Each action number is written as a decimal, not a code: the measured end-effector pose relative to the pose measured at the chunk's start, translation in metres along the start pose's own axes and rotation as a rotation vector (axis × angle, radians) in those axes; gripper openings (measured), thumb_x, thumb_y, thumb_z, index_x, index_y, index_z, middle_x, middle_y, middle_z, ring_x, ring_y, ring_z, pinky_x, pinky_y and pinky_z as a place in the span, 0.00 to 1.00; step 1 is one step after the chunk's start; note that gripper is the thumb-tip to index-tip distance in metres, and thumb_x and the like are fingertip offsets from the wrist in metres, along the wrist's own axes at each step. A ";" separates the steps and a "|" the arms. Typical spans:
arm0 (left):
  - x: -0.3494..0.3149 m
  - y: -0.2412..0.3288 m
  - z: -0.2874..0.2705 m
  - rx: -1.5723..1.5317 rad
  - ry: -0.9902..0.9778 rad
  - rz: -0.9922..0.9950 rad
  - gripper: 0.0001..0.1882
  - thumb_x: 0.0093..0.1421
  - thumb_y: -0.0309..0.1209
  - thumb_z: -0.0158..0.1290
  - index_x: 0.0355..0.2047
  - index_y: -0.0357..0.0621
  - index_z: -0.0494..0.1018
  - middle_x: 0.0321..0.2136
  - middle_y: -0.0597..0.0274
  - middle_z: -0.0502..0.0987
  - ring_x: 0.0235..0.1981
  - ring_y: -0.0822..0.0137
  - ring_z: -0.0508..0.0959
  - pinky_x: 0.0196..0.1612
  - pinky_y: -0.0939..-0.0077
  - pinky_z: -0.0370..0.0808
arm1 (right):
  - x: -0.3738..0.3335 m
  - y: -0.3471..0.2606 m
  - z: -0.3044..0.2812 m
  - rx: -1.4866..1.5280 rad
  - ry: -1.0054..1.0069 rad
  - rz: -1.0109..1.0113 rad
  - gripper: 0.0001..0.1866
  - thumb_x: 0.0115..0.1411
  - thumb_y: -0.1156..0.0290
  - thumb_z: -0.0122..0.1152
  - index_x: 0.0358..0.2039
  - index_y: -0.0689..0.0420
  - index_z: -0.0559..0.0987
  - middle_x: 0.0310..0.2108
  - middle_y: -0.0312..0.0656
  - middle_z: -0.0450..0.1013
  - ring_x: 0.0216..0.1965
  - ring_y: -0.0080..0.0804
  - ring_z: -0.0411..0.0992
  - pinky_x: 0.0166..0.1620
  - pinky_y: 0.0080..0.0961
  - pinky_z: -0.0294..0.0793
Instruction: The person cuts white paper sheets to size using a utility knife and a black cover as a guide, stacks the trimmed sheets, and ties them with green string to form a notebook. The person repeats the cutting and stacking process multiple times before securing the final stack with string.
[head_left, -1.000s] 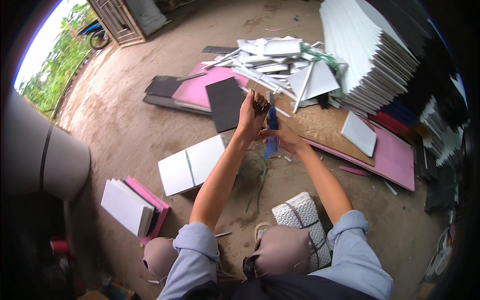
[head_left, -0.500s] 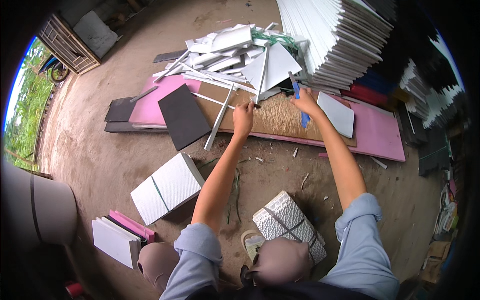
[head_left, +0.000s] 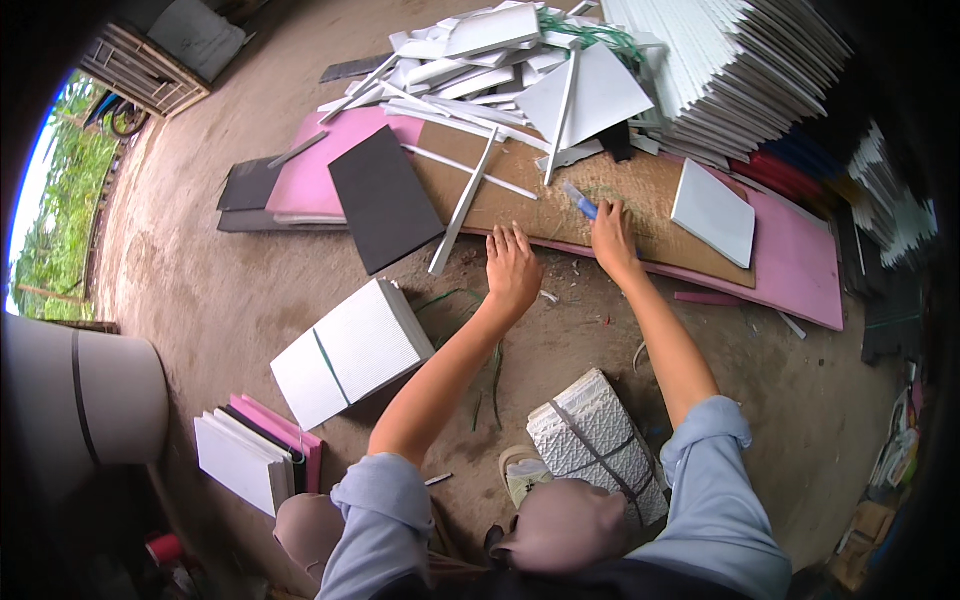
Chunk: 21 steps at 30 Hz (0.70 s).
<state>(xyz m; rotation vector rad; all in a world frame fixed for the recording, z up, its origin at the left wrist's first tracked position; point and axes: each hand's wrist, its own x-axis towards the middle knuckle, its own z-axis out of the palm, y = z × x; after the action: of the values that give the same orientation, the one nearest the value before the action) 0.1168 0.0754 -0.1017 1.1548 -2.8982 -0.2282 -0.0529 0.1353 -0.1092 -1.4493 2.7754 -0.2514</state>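
My right hand is closed around a blue utility knife, its blade end pointing away over the scratched brown board. To its left, my left hand lies at the board's near edge, fingers stretched out and nothing visible in them. Whether its fingertips touch the board I cannot tell. Beyond that hand are narrow white strips, some lying across the board. A dark grey sheet sits at the left, and a white sheet at the right. Under the board is a pink sheet.
White offcuts are heaped behind the board, beside a tall stack of white sheets. Strapped white sheets lie left of my left forearm. A textured white bundle rests near my knee. Pink, black and white pieces stand at lower left.
My left hand has drawn back from the strips toward me and opened. My right hand has moved nearer to it with the knife. The view has shifted, so the board sits higher.
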 end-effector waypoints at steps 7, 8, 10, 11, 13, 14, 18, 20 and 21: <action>-0.089 -0.077 -0.068 -0.132 -0.156 0.174 0.18 0.54 0.37 0.48 0.36 0.32 0.69 0.39 0.46 0.71 0.43 0.54 0.70 0.44 0.62 0.70 | -0.039 -0.082 -0.045 0.323 0.101 -0.270 0.13 0.54 0.70 0.51 0.39 0.62 0.69 0.40 0.47 0.62 0.41 0.44 0.64 0.44 0.37 0.64; -0.101 -0.084 -0.091 -0.117 -0.256 0.120 0.16 0.54 0.37 0.48 0.33 0.33 0.70 0.36 0.47 0.72 0.38 0.54 0.73 0.39 0.62 0.72 | -0.046 -0.093 -0.041 0.430 0.123 -0.326 0.11 0.54 0.71 0.51 0.37 0.61 0.71 0.38 0.46 0.65 0.40 0.43 0.65 0.43 0.37 0.64; -0.136 -0.116 -0.105 -0.082 -0.207 0.053 0.13 0.55 0.36 0.47 0.30 0.38 0.71 0.29 0.52 0.75 0.25 0.56 0.76 0.29 0.63 0.74 | -0.061 -0.123 -0.027 0.583 -0.073 -0.420 0.10 0.53 0.71 0.51 0.36 0.61 0.71 0.36 0.48 0.67 0.39 0.44 0.66 0.42 0.37 0.65; -0.155 -0.132 -0.113 -0.059 -0.202 0.008 0.13 0.55 0.37 0.47 0.29 0.38 0.71 0.28 0.53 0.75 0.26 0.56 0.76 0.29 0.63 0.74 | -0.069 -0.137 -0.020 0.650 -0.173 -0.464 0.10 0.53 0.72 0.51 0.36 0.60 0.71 0.35 0.48 0.68 0.39 0.45 0.67 0.42 0.37 0.65; -0.193 -0.160 -0.126 -0.024 -0.195 -0.076 0.13 0.56 0.37 0.47 0.28 0.38 0.71 0.27 0.53 0.75 0.27 0.57 0.76 0.30 0.64 0.73 | -0.083 -0.158 -0.003 0.707 -0.350 -0.487 0.10 0.52 0.75 0.51 0.35 0.61 0.71 0.35 0.49 0.69 0.40 0.45 0.67 0.43 0.36 0.66; -0.214 -0.172 -0.126 -0.088 -0.159 -0.137 0.13 0.56 0.37 0.47 0.28 0.38 0.71 0.27 0.53 0.75 0.27 0.56 0.76 0.30 0.64 0.73 | -0.090 -0.164 0.006 0.720 -0.447 -0.477 0.10 0.51 0.76 0.51 0.36 0.61 0.71 0.37 0.49 0.69 0.41 0.45 0.67 0.44 0.35 0.65; -0.290 -0.201 -0.112 -0.263 -0.045 -0.344 0.14 0.56 0.38 0.48 0.28 0.38 0.70 0.25 0.52 0.75 0.26 0.53 0.75 0.30 0.64 0.70 | -0.129 -0.187 0.037 0.600 -0.150 -0.769 0.18 0.45 0.79 0.53 0.40 0.58 0.70 0.43 0.46 0.68 0.47 0.42 0.64 0.53 0.40 0.57; -0.313 -0.199 -0.101 -0.339 -0.024 -0.445 0.13 0.56 0.37 0.48 0.29 0.37 0.70 0.26 0.50 0.73 0.28 0.51 0.73 0.32 0.64 0.68 | -0.148 -0.193 0.049 0.457 -0.002 -0.857 0.21 0.44 0.79 0.54 0.42 0.55 0.69 0.40 0.43 0.69 0.46 0.39 0.64 0.56 0.45 0.52; -0.318 -0.196 -0.091 -0.354 0.075 -0.438 0.13 0.56 0.37 0.48 0.29 0.37 0.70 0.26 0.50 0.72 0.30 0.53 0.72 0.33 0.64 0.68 | -0.153 -0.188 0.057 0.384 -0.079 -0.857 0.20 0.45 0.78 0.54 0.41 0.55 0.69 0.39 0.43 0.69 0.46 0.38 0.64 0.55 0.45 0.52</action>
<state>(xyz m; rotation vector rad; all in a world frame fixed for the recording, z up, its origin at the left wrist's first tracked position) 0.4883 0.1406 -0.0260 1.6545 -2.3691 -0.6525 0.1923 0.1461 -0.1501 -2.3210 1.7339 -0.6478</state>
